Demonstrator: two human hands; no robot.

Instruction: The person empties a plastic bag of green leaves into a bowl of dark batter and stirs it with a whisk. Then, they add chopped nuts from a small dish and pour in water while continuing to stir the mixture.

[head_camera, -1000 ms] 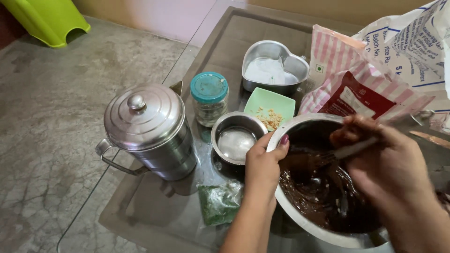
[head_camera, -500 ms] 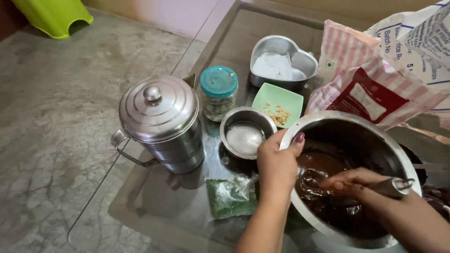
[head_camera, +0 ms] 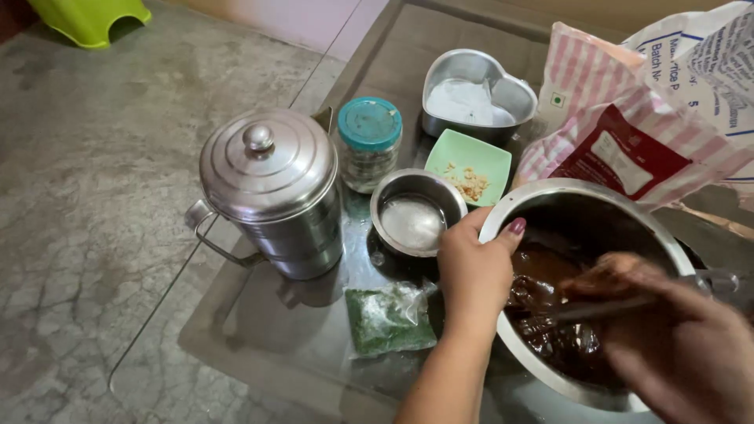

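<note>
at far left, beyond the surface (head_camera: 259, 330), i saw a lime-green plastic stool (head_camera: 90, 17) on the stone floor (head_camera: 86, 196). on the glass surface stood a lidded steel canister (head_camera: 271, 192) with a wire handle, and right of it a small jar with a teal lid (head_camera: 369, 141). in front of the jar sat a small steel bowl (head_camera: 418, 212) holding something white, and nearer me lay a clear packet of green bits (head_camera: 389, 318). behind the bowl were a green square dish (head_camera: 469, 166) with pale crumbs and a heart-shaped tin (head_camera: 477, 98) of white powder. my left hand (head_camera: 475, 271) gripped the near rim of the large steel mixing bowl (head_camera: 518, 212), thumb over the edge. the bowl, at lower right, held dark brown batter (head_camera: 561, 314). my right hand (head_camera: 679, 338), blurred, had its grip closed around a utensil (head_camera: 581, 310) whose end sat in the batter. behind the bowl leaned a pink striped bag (head_camera: 613, 141) and a white printed bag (head_camera: 707, 71).
</note>
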